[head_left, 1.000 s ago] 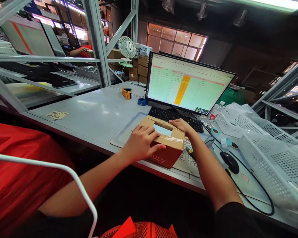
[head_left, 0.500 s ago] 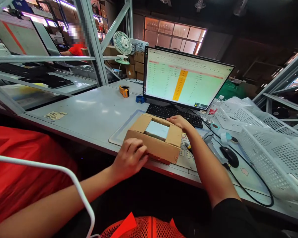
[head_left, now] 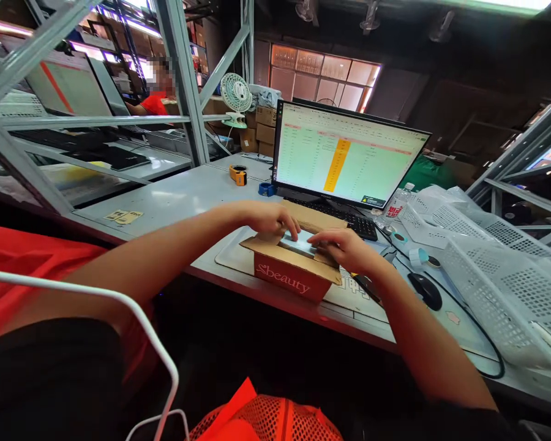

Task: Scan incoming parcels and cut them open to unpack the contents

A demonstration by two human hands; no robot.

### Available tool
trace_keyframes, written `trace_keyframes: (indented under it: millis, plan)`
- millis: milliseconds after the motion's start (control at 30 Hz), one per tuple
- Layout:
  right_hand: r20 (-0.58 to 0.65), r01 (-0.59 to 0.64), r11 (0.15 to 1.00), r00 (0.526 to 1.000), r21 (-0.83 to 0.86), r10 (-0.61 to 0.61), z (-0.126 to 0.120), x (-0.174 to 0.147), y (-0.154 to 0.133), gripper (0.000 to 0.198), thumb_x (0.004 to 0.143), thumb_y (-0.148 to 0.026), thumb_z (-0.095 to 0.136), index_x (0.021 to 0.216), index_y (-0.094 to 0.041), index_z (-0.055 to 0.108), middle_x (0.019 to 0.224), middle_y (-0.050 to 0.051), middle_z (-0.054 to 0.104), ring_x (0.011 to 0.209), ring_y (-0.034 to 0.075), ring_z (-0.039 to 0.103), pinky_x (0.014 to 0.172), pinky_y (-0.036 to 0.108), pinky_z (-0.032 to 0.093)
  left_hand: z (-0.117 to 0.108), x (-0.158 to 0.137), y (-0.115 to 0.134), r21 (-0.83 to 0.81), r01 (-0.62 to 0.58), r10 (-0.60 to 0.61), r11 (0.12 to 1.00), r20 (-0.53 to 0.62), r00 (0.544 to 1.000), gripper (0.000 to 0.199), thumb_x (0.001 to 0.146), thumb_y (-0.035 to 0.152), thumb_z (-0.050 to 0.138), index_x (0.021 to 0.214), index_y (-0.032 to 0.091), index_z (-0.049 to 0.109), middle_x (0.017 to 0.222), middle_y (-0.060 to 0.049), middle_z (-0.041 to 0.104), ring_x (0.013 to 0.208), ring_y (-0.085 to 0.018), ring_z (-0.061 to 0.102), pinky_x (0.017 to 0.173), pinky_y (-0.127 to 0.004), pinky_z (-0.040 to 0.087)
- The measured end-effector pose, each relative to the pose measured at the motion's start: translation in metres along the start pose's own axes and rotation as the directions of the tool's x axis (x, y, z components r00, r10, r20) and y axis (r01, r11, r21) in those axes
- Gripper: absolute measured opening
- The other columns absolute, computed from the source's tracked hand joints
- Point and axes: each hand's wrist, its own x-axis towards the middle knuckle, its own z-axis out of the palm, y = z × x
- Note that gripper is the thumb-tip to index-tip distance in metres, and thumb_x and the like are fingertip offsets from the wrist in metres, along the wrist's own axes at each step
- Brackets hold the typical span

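Observation:
A cardboard box [head_left: 294, 278] with a red front panel lettered "Sbeauty" sits near the front edge of the desk. Its long front and back flaps are folded outward. Inside lies a pale, flat-topped item [head_left: 298, 242], partly covered by my fingers. My left hand [head_left: 275, 220] reaches in over the left side of the opening, index finger pointing down at the pale item. From the right, my right hand [head_left: 342, 247] stretches its index finger across the item, with its other fingers by the right inner flap. Neither hand visibly grips anything.
A monitor [head_left: 349, 159] and keyboard [head_left: 362, 228] stand behind the box. To the right are a mouse [head_left: 425, 290], tape rolls, a bottle [head_left: 397, 202] and white perforated baskets [head_left: 509, 294]. An orange tape roll [head_left: 238, 174] and a blue one [head_left: 267, 189] lie behind left.
My left hand has moved from the box's near side up over its opening. The front flap has come down outward, showing the red panel. My right hand has shifted inward onto the contents.

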Motion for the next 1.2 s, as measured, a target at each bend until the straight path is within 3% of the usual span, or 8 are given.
trace_keyframes:
  millis: [300, 400, 500, 633, 767, 967, 1067, 1200]
  plan:
    - [-0.366, -0.136, 0.936, 0.931, -0.324, 0.009, -0.011, -0.072, 0.029, 0.040, 0.089, -0.018, 0.059, 0.126, -0.025, 0.074, 0.128, 0.012, 0.068, 0.122, 0.031, 0.058, 0.109, 0.051, 0.047, 0.005, -0.051, -0.055, 0.327, 0.064, 0.071, 0.943, -0.384, 0.921, 0.037, 0.076, 0.026, 0.065, 0.107, 0.029, 0.083, 0.127, -0.009, 0.072, 0.133, -0.036, 0.054, 0.117, -0.054, 0.040]
    - [-0.532, -0.211, 0.962, 0.842, -0.173, 0.089, 0.011, -0.069, 0.052, 0.018, 0.091, -0.035, 0.065, 0.101, -0.024, 0.077, 0.108, 0.011, 0.075, 0.107, 0.031, 0.065, 0.103, 0.051, 0.048, 0.040, -0.060, -0.073, -0.010, 0.040, -0.038, 0.999, -0.630, 0.775, 0.036, 0.081, 0.051, 0.070, 0.098, 0.021, 0.081, 0.117, -0.012, 0.076, 0.130, -0.036, 0.058, 0.117, -0.052, 0.042]
    - [-0.607, -0.248, 0.947, 0.727, 0.205, 0.322, 0.034, -0.049, 0.069, 0.030, 0.090, -0.049, 0.065, 0.099, -0.022, 0.072, 0.100, 0.010, 0.076, 0.095, 0.029, 0.069, 0.091, 0.045, 0.054, 0.075, -0.054, -0.080, -0.433, 0.102, -0.408, 0.896, -0.709, 0.575, 0.052, 0.075, 0.065, 0.072, 0.092, 0.016, 0.074, 0.099, -0.011, 0.077, 0.099, -0.030, 0.069, 0.091, -0.041, 0.057]
    - [-0.351, -0.322, 0.605, 0.583, 0.728, 0.733, 0.061, -0.018, 0.079, 0.035, 0.089, -0.051, 0.063, 0.104, -0.019, 0.064, 0.103, 0.011, 0.075, 0.086, 0.024, 0.070, 0.065, 0.031, 0.056, 0.094, -0.041, -0.082, -0.627, 0.258, -0.657, 0.735, -0.561, 0.504, 0.033, 0.076, 0.050, 0.070, 0.072, 0.018, 0.063, 0.061, -0.004, 0.063, 0.053, -0.017, 0.055, 0.051, -0.027, 0.044]
    - [-0.148, -0.464, 0.396, 0.483, 0.792, 0.863, 0.074, -0.002, 0.082, 0.030, 0.087, -0.047, 0.068, 0.092, -0.019, 0.061, 0.080, 0.006, 0.070, 0.063, 0.019, 0.064, 0.043, 0.022, 0.042, 0.088, -0.036, -0.083, -0.656, 0.396, -0.744, 0.643, -0.410, 0.527, 0.031, 0.068, 0.033, 0.070, 0.050, 0.021, 0.047, 0.043, -0.001, 0.047, 0.038, -0.011, 0.039, 0.041, -0.024, 0.027]
    - [-0.209, -0.413, 0.429, 0.479, 0.803, 0.852, 0.054, 0.008, 0.079, 0.030, 0.088, -0.044, 0.072, 0.094, -0.017, 0.062, 0.077, 0.004, 0.069, 0.056, 0.015, 0.061, 0.039, 0.021, 0.040, 0.057, -0.038, -0.066, -0.613, 0.463, -0.762, 0.640, -0.431, 0.483, 0.024, 0.072, 0.031, 0.063, 0.054, 0.019, 0.051, 0.044, -0.001, 0.048, 0.039, -0.012, 0.040, 0.039, -0.024, 0.026]
    - [-0.306, -0.302, 0.496, 0.503, 0.814, 0.808, 0.035, 0.003, 0.068, 0.034, 0.084, -0.046, 0.076, 0.099, -0.018, 0.064, 0.089, 0.007, 0.074, 0.072, 0.019, 0.068, 0.050, 0.024, 0.051, 0.043, -0.043, -0.036, -0.567, 0.350, -0.667, 0.745, -0.622, 0.410, 0.018, 0.075, 0.035, 0.066, 0.075, 0.017, 0.063, 0.058, -0.001, 0.059, 0.047, -0.014, 0.048, 0.042, -0.023, 0.032]
    - [-0.335, -0.075, 0.513, 0.675, 0.855, 0.657, 0.014, -0.044, 0.036, 0.050, 0.086, -0.062, 0.070, 0.119, -0.024, 0.066, 0.126, 0.009, 0.073, 0.123, 0.028, 0.063, 0.094, 0.037, 0.058, 0.050, -0.045, 0.019, -0.259, 0.171, -0.278, 0.951, -0.956, 0.098, 0.032, 0.084, 0.046, 0.070, 0.095, 0.016, 0.064, 0.084, -0.004, 0.067, 0.074, -0.019, 0.062, 0.064, -0.026, 0.048]
